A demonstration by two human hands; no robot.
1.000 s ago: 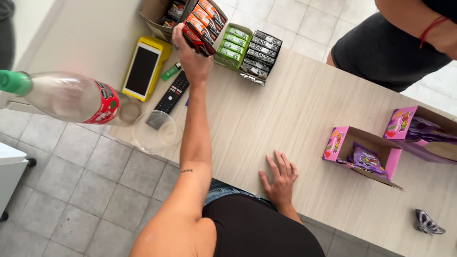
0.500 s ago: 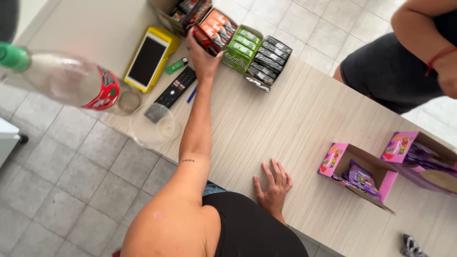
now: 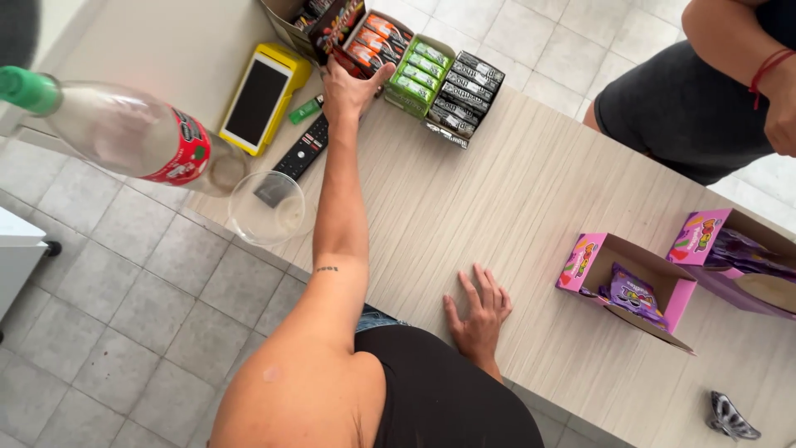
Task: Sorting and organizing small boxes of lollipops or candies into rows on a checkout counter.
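1. At the far end of the counter, the left hand (image 3: pixel 352 87) reaches out at full stretch, fingers spread and not closed on anything; its fingertips touch the near edge of the orange candy box (image 3: pixel 375 43), which sits in a row of display boxes.
2. Just right of that box stands the green candy box (image 3: pixel 421 73), then the black candy box (image 3: pixel 463 93), all three side by side and touching; a dark box (image 3: pixel 332 25) lies to the left of the orange one, tilted.
3. Beside the outstretched wrist lie a small green lighter (image 3: pixel 305 109) and a black remote control (image 3: pixel 298 151); further left rests a yellow card terminal (image 3: pixel 261 98) with a dark screen.
4. Near the counter edge stands a clear glass (image 3: pixel 265 207); a clear bottle (image 3: pixel 124 133) with a green cap and red label juts in from the left, close to the camera.
5. Closer to the body, the right hand (image 3: pixel 479 309) lies flat on the wooden counter (image 3: pixel 497 191), palm down, fingers apart, holding nothing.
6. Well to the right sit two open pink boxes (image 3: pixel 634 286) with purple packets inside; a crumpled wrapper (image 3: pixel 731 415) lies near the bottom right corner.
7. Across the counter stands another person (image 3: pixel 688 116) in dark clothes with a red wristband.
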